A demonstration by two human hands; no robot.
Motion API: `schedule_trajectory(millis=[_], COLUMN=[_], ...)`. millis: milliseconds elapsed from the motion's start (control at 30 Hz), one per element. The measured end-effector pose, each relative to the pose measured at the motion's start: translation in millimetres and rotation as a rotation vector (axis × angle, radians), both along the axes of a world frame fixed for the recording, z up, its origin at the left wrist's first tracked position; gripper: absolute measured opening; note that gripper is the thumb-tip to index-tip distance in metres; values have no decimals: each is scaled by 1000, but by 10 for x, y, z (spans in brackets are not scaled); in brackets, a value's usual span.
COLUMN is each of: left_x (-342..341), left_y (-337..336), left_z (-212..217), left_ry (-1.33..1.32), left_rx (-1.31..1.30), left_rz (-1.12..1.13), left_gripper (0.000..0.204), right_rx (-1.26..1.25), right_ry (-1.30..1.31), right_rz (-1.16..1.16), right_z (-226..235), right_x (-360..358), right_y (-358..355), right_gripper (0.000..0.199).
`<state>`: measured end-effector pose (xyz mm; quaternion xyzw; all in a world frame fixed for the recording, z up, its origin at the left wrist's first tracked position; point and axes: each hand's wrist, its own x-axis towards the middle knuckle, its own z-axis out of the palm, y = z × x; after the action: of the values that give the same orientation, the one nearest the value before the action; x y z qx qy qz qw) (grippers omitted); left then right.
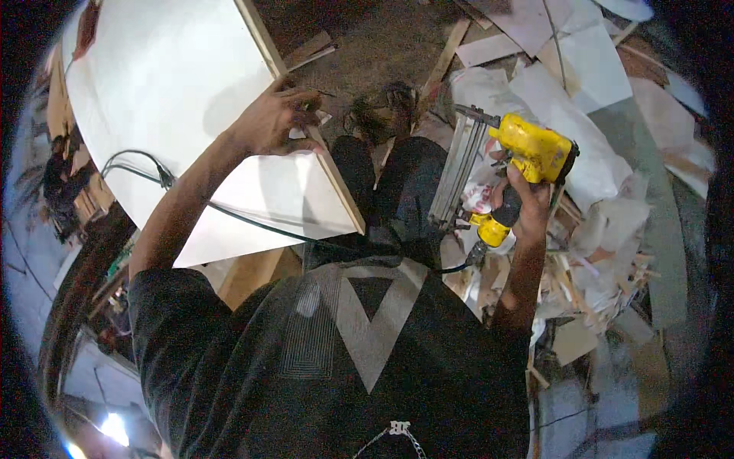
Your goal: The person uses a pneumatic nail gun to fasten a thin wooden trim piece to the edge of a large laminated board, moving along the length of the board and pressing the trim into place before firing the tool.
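Note:
My right hand is wrapped round the handle of a yellow nail gun. Its long grey magazine slants down on the gun's left side, and an air hose runs from the handle's fitting. On my left, a large white panel has a thin wooden strip along its right edge. My left hand grips that strip partway along, fingers bent over it and thumb nearer me. The nail gun is held apart from the panel.
A dark hose crosses the white panel and runs toward my lap. Offcuts, white sheets and crumpled plastic litter the floor on the right. Wood scraps lie beyond the panel's edge, and a bright lamp shines at lower left.

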<state>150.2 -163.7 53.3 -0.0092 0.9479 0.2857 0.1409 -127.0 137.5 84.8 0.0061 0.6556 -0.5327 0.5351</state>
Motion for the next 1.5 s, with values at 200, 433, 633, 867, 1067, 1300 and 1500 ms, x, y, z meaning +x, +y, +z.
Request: schedule_trajectory(millis=[200,433,633,867,1067,1300,1500], left_x=[-64,-253,-471,-354,-363,-351,-352], left_y=[-102,-260,-280,-334,-343,-299,-329], left_z=[-96,-326,-408,-418,-426,-409,-375], left_ry=[-122,-37,178,205,289,364,270], left_rx=[22,-21,19,28,-12,-14,10], left_rz=[-69,-91,-153,-166,-161,-155,-175], left_gripper=[38,40,33,27,26,28,26], right_rx=[21,133,213,-21,8,-75,-67], right_ry=[59,169,-29,-306,-322,-325,-346], right_rz=[95,299,463,384,494,435,454], right_z=[28,-48,-203,-367,-653,-646,-703], right_x=[-53,-165,-128,385,452,487,467], right_y=[-38,76,87,-338,-388,-497,-511], right_gripper=[25,38,32,34,42,44,40])
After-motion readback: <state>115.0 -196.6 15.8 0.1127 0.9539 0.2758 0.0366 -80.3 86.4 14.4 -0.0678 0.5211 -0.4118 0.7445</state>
